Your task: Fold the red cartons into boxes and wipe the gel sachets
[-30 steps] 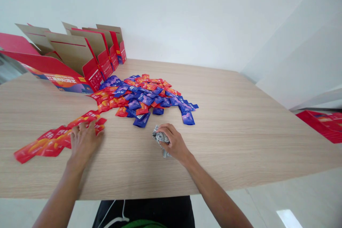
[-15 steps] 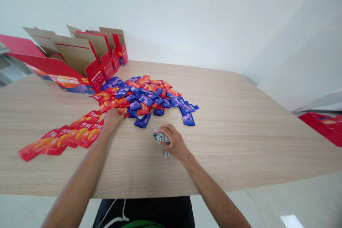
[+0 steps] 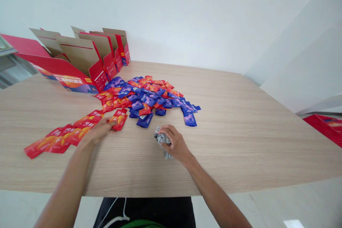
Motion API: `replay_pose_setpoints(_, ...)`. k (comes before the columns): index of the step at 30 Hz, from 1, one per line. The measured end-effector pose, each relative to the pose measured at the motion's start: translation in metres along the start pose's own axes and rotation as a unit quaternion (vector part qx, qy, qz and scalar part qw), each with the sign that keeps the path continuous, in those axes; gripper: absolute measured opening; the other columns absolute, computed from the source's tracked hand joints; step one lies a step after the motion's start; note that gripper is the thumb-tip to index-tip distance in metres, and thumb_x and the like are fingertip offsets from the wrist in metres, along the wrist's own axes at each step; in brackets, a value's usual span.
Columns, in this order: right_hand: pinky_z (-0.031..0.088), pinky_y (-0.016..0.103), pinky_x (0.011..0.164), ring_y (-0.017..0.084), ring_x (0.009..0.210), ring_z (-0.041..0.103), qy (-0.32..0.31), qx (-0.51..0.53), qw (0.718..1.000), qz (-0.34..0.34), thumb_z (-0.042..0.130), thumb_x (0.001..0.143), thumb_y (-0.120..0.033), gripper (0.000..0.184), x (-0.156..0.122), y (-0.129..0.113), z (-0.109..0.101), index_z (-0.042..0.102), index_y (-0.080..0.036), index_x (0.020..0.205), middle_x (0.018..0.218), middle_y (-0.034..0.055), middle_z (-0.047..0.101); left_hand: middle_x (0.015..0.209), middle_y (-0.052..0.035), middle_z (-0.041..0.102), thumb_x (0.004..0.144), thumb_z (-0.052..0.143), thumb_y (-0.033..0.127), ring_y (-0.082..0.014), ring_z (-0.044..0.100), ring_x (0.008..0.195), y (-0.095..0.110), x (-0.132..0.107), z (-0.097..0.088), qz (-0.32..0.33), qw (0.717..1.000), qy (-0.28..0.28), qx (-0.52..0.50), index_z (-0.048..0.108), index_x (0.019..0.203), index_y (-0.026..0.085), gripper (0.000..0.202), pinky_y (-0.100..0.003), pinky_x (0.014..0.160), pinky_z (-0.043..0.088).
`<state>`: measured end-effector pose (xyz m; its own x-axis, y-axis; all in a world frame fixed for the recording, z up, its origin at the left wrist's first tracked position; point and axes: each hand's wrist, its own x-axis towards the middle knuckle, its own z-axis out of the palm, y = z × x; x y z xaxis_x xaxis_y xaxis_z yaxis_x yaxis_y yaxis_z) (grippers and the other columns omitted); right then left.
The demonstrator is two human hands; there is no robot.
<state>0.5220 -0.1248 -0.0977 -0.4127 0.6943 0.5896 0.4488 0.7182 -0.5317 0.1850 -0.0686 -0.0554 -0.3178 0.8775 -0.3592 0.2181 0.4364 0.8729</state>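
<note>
My left hand [image 3: 100, 129] pinches a red pouch [image 3: 120, 118] with orange fruit printed on it, held just in front of the pile. Under and beside that wrist lie two overlapping rows of red pouches [image 3: 62, 136], slanting toward the left. My right hand [image 3: 175, 144] is wrapped round a rolled grey-and-white striped cloth [image 3: 162, 138], which rests on the table; its underside is hidden by the fingers. Beyond both hands spreads a loose heap of blue and red pouches [image 3: 146, 99]. One blue pouch [image 3: 190, 119] lies at the heap's right end.
Several red cardboard boxes [image 3: 80, 82] stand with flaps up at the back left of the wooden table [image 3: 240, 131]. A white wall [image 3: 187, 17] rises behind it. Another red box [image 3: 324, 128] shows past the table's right edge.
My left hand has drawn a red pouch out of the heap toward me and slightly left. My right hand stays on the rolled cloth. The view has shifted a little.
</note>
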Motion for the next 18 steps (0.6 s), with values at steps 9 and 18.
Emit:
replay_pose_setpoints(9, 0.061, 0.04, 0.096, 0.026, 0.112, 0.069, -0.039, 0.024, 0.996, -0.071, 0.07, 0.097, -0.02, 0.029, -0.002, -0.006, 0.001, 0.064, -0.025, 0.125, 0.123, 0.011, 0.07, 0.08, -0.0062, 0.074, 0.064, 0.066, 0.017, -0.0223, 0.073, 0.079, -0.043, -0.089, 0.054, -0.055, 0.966, -0.054, -0.246, 0.067, 0.093, 0.017, 0.03, -0.028, 0.066, 0.06)
replay_pose_setpoints(18, 0.059, 0.037, 0.1, 0.025, 0.117, 0.069, -0.134, -0.028, 0.981, -0.138, 0.081, 0.093, -0.025, 0.035, -0.009, -0.006, 0.009, 0.067, -0.024, 0.125, 0.127, 0.0111, 0.07, 0.094, -0.0105, 0.083, 0.076, 0.076, 0.047, -0.032, 0.078, 0.099, -0.067, -0.121, 0.134, 0.029, 0.932, -0.114, -0.343, 0.079, 0.102, 0.014, 0.042, -0.04, 0.09, 0.063)
